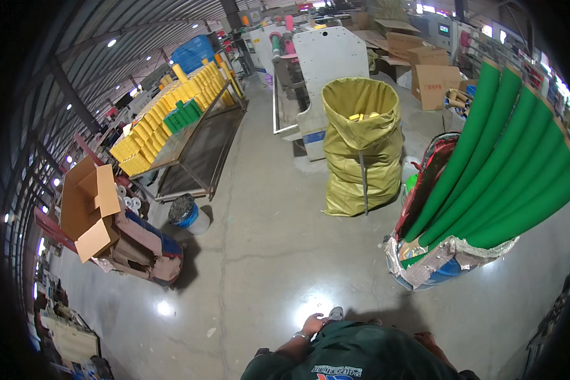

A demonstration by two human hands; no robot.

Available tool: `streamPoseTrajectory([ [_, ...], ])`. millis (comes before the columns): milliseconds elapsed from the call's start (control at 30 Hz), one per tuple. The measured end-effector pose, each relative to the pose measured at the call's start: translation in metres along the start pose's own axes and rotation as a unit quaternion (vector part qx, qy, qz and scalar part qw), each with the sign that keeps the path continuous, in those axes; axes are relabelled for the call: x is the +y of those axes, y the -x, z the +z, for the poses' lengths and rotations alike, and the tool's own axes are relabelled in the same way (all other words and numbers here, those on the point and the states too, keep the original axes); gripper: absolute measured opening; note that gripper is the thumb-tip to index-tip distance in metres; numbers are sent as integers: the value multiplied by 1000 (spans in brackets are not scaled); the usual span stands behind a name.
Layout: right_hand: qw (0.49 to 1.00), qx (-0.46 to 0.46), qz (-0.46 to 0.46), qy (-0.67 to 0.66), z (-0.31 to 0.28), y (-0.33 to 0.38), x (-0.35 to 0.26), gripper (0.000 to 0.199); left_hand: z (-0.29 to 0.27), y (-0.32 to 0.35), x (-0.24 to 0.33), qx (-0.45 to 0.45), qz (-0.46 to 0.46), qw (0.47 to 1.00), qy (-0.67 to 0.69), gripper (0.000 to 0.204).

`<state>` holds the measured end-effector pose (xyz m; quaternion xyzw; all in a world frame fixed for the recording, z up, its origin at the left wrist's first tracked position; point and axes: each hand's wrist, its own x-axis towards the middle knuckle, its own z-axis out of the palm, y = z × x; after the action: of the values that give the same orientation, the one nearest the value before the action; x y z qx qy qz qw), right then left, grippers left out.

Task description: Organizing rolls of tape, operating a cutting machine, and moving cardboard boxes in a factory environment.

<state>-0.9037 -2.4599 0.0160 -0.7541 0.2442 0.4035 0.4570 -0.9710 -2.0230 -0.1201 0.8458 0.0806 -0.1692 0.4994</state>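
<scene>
My left hand (313, 324), with a watch (300, 335) on its wrist, hangs in front of my dark green shirt (361, 348). Its fingers are loosely apart and no object shows in them. On the other side of the shirt, only part of my right hand (426, 340) shows, low and close to my body, its fingers hidden. Neither hand touches any of the goods around. Ahead stands a tall yellow woven sack (361, 171) with a few yellow pieces (364, 116) inside. Long green tubes (487, 158) lean in a padded blue-based container (446, 271) at my right.
Yellow tubes (164, 114) and a green group (183, 116) are stacked on a metal-framed table (196, 168) at far left. Nearer are an open carton (85, 196) on a padded container (149, 244) and a bucket (193, 218). Behind the sack are a white machine (332, 60) and cardboard boxes (434, 73).
</scene>
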Motion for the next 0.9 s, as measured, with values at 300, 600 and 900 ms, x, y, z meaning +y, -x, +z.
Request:
streamPoseTrajectory([
  [300, 1000, -7, -2, -19, -1, -3, 3, 35, -1, 2, 21, 14, -58, 996, 73, 34],
  [600, 1000, 6, -10, 12, 0, 4, -5, 34, 31, -16, -61, 49, -90, 994, -44, 26],
  [900, 1000, 5, -6, -23, 0, -2, 4, 33, 13, -9, -9, 52, -204, 975, 76, 44],
])
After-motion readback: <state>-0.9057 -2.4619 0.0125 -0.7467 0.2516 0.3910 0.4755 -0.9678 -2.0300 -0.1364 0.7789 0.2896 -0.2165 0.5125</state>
